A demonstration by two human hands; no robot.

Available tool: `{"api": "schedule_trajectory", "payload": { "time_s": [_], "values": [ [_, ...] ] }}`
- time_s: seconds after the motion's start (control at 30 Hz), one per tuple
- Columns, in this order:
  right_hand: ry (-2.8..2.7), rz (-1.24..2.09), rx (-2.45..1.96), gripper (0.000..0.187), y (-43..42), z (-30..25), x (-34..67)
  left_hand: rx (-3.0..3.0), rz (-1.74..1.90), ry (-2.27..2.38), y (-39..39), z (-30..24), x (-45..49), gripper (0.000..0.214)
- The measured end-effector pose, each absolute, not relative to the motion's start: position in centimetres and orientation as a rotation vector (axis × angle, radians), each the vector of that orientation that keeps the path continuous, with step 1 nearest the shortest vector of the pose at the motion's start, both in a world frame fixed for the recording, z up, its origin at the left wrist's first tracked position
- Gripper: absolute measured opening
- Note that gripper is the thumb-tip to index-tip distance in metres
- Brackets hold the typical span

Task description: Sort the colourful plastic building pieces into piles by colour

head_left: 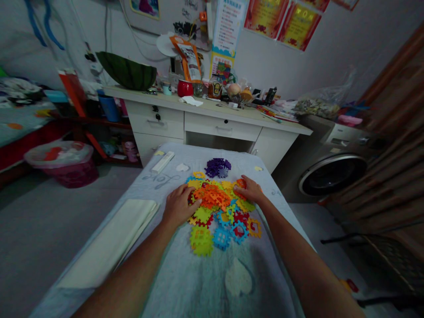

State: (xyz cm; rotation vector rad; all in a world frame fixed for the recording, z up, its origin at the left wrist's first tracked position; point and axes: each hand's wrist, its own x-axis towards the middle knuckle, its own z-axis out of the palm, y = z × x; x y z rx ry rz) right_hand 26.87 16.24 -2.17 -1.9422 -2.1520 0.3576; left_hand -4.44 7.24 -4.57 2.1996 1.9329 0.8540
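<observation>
A heap of colourful plastic interlocking pieces lies on the cloth-covered table, with orange pieces (212,195) on top. My left hand (179,205) rests at the heap's left edge, thumb and fingers apart, touching its pieces. At the right edge, my right hand (251,191) has its fingers closed on an orange interlocking piece (241,182). Purple pieces (217,167) form a separate pile behind the heap. Nearer to me lie a yellow-green piece (201,241), blue window-shaped pieces (221,238) and a yellow-orange frame piece (254,228).
A folded pale cloth (109,243) lies along the table's left side, with a white strip-shaped object (163,162) behind it. Beyond the table stands a cluttered white desk (205,106). A washing machine (334,154) is at right, a pink basket (66,170) at left.
</observation>
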Motion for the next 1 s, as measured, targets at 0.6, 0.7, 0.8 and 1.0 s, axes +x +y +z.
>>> {"api": "schedule_trajectory", "payload": {
  "time_s": [0.6,0.7,0.8,1.0],
  "values": [
    [-2.048,0.434,-1.361,0.034,11.8,-1.7,23.5,2.294,1.015,2.015,6.3,-3.4,-4.1,0.038],
    [-2.030,0.613,-1.189,0.040,11.4,-0.2,22.2,2.415,1.025,1.879,5.7,-2.5,-3.7,0.039],
    [-2.048,0.528,-1.238,0.037,12.3,0.5,21.3,2.539,0.962,1.667,5.2,-2.2,-3.2,0.046],
    [-2.187,0.327,-1.744,0.046,14.9,-1.3,21.2,2.634,0.747,1.359,4.7,-2.8,-2.0,0.061]
  ]
}}
